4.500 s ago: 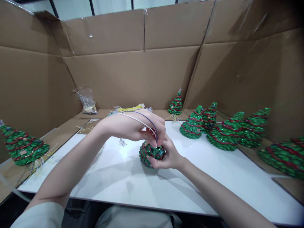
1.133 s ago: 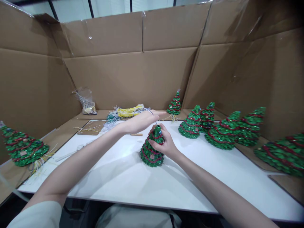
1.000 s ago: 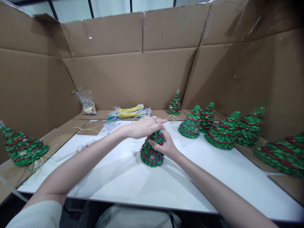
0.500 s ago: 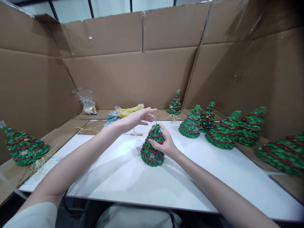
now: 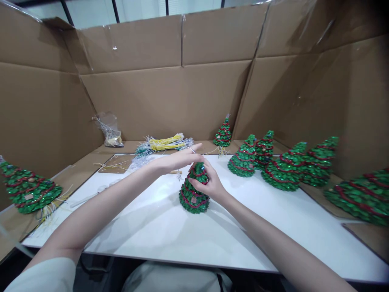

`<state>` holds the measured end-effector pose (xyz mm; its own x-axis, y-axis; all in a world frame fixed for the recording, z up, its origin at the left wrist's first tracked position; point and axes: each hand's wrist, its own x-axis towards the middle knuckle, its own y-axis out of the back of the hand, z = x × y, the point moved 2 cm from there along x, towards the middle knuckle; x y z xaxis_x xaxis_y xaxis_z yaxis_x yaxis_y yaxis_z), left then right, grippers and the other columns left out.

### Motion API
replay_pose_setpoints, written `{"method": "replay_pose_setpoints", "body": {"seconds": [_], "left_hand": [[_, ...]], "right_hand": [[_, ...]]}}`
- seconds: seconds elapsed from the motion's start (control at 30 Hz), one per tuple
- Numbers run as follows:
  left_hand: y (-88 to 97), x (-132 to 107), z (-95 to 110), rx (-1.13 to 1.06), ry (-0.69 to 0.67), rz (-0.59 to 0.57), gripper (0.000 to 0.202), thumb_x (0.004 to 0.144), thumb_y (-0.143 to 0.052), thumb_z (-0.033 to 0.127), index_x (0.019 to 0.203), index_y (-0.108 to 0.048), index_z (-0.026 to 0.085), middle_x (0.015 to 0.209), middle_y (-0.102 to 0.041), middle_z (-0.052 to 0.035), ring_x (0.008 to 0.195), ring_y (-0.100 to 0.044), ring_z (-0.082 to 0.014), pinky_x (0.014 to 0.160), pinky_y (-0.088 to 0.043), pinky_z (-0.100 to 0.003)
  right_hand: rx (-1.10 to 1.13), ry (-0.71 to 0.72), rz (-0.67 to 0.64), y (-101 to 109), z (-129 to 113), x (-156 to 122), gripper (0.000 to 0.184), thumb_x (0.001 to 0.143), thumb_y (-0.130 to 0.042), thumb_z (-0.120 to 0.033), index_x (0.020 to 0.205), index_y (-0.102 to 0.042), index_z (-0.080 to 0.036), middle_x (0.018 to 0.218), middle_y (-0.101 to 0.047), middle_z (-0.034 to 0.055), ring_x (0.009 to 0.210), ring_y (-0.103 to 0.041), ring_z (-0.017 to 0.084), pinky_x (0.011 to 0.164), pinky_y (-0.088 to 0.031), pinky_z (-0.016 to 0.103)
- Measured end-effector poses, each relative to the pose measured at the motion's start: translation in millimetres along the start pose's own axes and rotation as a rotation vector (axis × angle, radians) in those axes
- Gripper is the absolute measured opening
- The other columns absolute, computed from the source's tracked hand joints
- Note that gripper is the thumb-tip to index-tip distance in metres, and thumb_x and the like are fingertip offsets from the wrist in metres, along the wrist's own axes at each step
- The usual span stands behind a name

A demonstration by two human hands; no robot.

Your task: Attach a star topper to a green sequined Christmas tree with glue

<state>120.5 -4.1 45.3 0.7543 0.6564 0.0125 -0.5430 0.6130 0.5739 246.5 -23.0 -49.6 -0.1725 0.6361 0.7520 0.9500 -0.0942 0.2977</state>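
Note:
A small green Christmas tree (image 5: 193, 198) with red garland stands upright on the white table in front of me. My right hand (image 5: 209, 182) is closed round its upper part from the right, thumb across the front. My left hand (image 5: 179, 159) reaches over the tree's tip from the left, its fingers closed on a thin wire (image 5: 192, 150) that shows just above them. Where the wire meets the tip is hidden behind my fingers. A small clear star (image 5: 179, 175) shows beneath my left hand, close to the tree.
Several similar trees (image 5: 243, 158) stand at the right, one tree (image 5: 223, 133) at the back and another tree (image 5: 28, 188) leans at the left. Yellow-and-white wire bundles (image 5: 167, 142) and a plastic bag (image 5: 110, 132) lie at the back. Cardboard walls (image 5: 136, 101) enclose the table (image 5: 152, 231).
My left hand has come down onto the tree's tip, and the wire loop that stood above it is now mostly covered. My right hand keeps its hold on the tree.

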Motion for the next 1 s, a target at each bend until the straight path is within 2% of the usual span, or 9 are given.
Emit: {"method": "replay_pose_setpoints", "body": {"seconds": [0.1, 0.17, 0.23, 0.33, 0.5, 0.63, 0.73, 0.87, 1.0], "left_hand": [[-0.3, 1, -8, -0.31, 0.102, 0.109, 0.08, 0.077, -0.06, 0.029, 0.146, -0.022, 0.016, 0.13, -0.053, -0.0154, 0.127, -0.042, -0.0289, 0.104, -0.031, -0.045], [-0.2, 1, -8, -0.461, 0.122, 0.153, 0.093, 0.07, -0.067, 0.025, 0.147, -0.015, 0.014, 0.124, -0.056, -0.0165, 0.123, -0.047, -0.0283, 0.103, -0.032, -0.045], [0.7, 0, -7, -0.589, 0.144, 0.172, 0.086, 0.072, -0.066, 0.029, 0.143, -0.023, 0.011, 0.119, -0.06, -0.0167, 0.117, -0.051, -0.0274, 0.101, -0.034, -0.044], [2.7, 0, -6, -0.717, 0.17, 0.203, 0.062, 0.084, -0.045, 0.042, 0.136, -0.037, 0.009, 0.11, -0.065, -0.0162, 0.11, -0.056, -0.0267, 0.1, -0.035, -0.045], [2.1, 7, -10, -0.495, 0.071, 0.25, 0.054, 0.084, -0.042, 0.03, 0.137, -0.041, 0.017, 0.127, -0.057, -0.0119, 0.12, -0.048, -0.0252, 0.103, -0.032, -0.042], [-3.2, 7, -5, -0.214, -0.066, 0.154, 0.05, 0.081, -0.041, 0.021, 0.131, -0.05, 0.021, 0.138, -0.049, -0.0059, 0.13, -0.038, -0.0242, 0.109, -0.026, -0.04], [-6.9, 3, 0, -0.123, -0.083, 0.054, 0.047, 0.082, -0.042, 0.02, 0.127, -0.054, 0.021, 0.14, -0.046, -0.0034, 0.133, -0.034, -0.0239, 0.11, -0.026, -0.037], [-5.3, 1, -4, -0.205, 0.028, 0.051, 0.055, 0.082, -0.052, 0.032, 0.135, -0.045, 0.02, 0.143, -0.043, -0.007, 0.131, -0.037, -0.0246, 0.109, -0.027, -0.038], [0.0, 6, -17, -0.484, 0.1, 0.099, 0.063, 0.083, -0.047, 0.055, 0.131, -0.05, 0.013, 0.128, -0.055, -0.0154, 0.123, -0.045, -0.0294, 0.103, -0.032, -0.043]], "right_hand": [[0.009, 0.021, -0.006, 0, -2, 1, 0.018, 0.071, -0.063, -0.021, 0.088, -0.056, -0.021, 0.105, -0.052, 0.0074, 0.107, -0.05, 0.027, 0.093, -0.042, 0.041], [0.006, 0.009, -0.004, 0, -3, 1, 0.017, 0.071, -0.063, -0.021, 0.087, -0.056, -0.021, 0.103, -0.052, 0.0068, 0.104, -0.05, 0.026, 0.091, -0.042, 0.04], [0.009, -0.009, -0.003, 0, -3, 1, 0.016, 0.071, -0.064, -0.021, 0.084, -0.055, -0.021, 0.097, -0.051, 0.0058, 0.097, -0.051, 0.025, 0.086, -0.044, 0.039], [0.02, -0.028, -0.014, 0, -4, 1, 0.012, 0.072, -0.063, -0.022, 0.081, -0.055, -0.021, 0.09, -0.049, 0.0044, 0.089, -0.052, 0.022, 0.081, -0.045, 0.037], [0.012, -0.039, -0.015, 0, -2, 0, 0.01, 0.072, -0.063, -0.024, 0.078, -0.055, -0.02, 0.089, -0.049, 0.0043, 0.086, -0.051, 0.022, 0.079, -0.044, 0.037], [-0.015, -0.048, -0.021, 0, 1, 0, 0.011, 0.072, -0.063, -0.025, 0.08, -0.055, -0.021, 0.091, -0.05, 0.0048, 0.088, -0.052, 0.023, 0.081, -0.044, 0.037], [-0.018, -0.037, -0.004, 0, 3, 0, 0.017, 0.071, -0.063, -0.024, 0.085, -0.055, -0.021, 0.097, -0.052, 0.0059, 0.094, -0.053, 0.024, 0.086, -0.044, 0.039], [-0.011, -0.039, -0.002, 0, 2, 0, 0.019, 0.071, -0.063, -0.025, 0.087, -0.054, -0.021, 0.099, -0.052, 0.0063, 0.097, -0.052, 0.025, 0.087, -0.044, 0.04], [-0.015, -0.029, -0.016, 0, 0, 1, 0.015, 0.072, -0.063, -0.026, 0.082, -0.054, -0.021, 0.096, -0.051, 0.0056, 0.096, -0.052, 0.024, 0.087, -0.044, 0.039]]}}
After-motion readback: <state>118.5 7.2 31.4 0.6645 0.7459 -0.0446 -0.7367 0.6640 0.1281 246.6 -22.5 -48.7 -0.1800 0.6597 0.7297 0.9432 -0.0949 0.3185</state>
